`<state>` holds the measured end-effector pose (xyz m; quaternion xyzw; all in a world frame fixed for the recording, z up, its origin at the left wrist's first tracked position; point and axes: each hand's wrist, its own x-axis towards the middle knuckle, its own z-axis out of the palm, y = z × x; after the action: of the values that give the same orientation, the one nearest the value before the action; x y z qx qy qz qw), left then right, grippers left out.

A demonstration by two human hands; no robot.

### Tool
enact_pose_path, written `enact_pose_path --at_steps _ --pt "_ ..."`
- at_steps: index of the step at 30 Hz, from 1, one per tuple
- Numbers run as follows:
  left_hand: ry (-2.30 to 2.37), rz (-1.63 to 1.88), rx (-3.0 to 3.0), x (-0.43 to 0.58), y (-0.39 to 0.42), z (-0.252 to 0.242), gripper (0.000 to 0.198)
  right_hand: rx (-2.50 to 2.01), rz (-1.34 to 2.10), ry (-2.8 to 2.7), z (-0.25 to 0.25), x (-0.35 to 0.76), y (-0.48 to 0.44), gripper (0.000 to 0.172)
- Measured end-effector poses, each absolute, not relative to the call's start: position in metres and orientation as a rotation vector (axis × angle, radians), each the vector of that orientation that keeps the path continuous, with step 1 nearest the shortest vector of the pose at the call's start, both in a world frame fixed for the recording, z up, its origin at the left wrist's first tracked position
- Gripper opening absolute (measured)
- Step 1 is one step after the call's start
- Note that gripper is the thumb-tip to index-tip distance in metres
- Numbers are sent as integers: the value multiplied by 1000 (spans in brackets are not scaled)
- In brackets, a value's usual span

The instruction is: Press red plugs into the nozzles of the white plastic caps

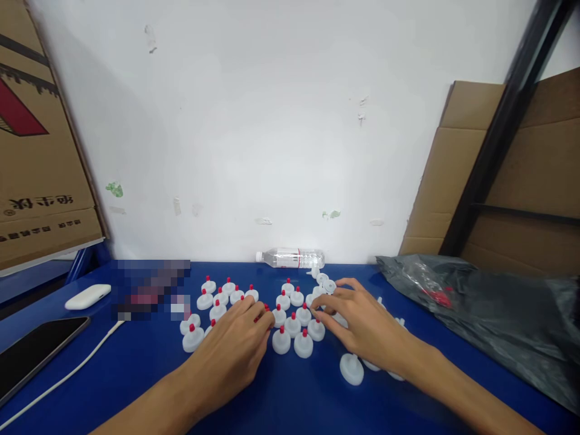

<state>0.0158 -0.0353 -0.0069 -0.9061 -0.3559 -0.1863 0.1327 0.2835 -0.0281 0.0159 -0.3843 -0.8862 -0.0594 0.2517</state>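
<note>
Many white plastic nozzle lids stand on the blue table (pixel 294 399), several of them topped with small red caps. My left hand (pixel 235 338) is closed beside the left group, and red caps (pixel 265 309) show at its curled fingertips. My right hand (pixel 357 320) reaches over the right group with thumb and index fingertip close together; what they pinch, if anything, is hidden. Just left of those fingertips stands a red-capped lid (pixel 303 315). Uncapped white lids (pixel 351 370) lie below and behind my right hand, partly covered by it.
A clear bottle (pixel 290 258) lies against the wall. At left are a phone (pixel 38 356), a white case (pixel 88 296) and a white cable (pixel 77 368). A grey plastic bag (pixel 489 314) covers the right side. Cardboard (pixel 45 145) stands at the left.
</note>
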Motion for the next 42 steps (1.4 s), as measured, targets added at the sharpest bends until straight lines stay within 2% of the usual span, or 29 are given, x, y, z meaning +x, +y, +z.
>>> enact_pose_path --at_steps 3,9,19,24,27,32,36,42 --pt "-1059 -530 -2617 15 -34 -9 23 -1071 -258 -2370 22 290 -24 19" --pt "-1030 -522 -2623 15 -31 -10 24 -1245 -424 -2417 20 305 -13 15" --pt "-1017 -567 -2612 13 -28 -15 24 -1143 -283 -2501 4 305 -9 32" --pt "-1086 -639 -2641 11 -29 -16 24 -1139 -292 -2304 18 300 -15 19" --pt "-1059 -743 -2643 10 -28 -16 22 -1111 -257 -2200 26 295 -23 20" --pt "-901 -949 -2578 11 -26 -14 18 -897 -146 -2393 26 283 -36 12" --pt "-777 -1066 -2552 15 -30 -9 15 -716 -89 -2526 19 277 -41 21" --pt "-636 -1133 -2593 21 -40 -2 15 -686 -69 -2494 10 273 -45 36"
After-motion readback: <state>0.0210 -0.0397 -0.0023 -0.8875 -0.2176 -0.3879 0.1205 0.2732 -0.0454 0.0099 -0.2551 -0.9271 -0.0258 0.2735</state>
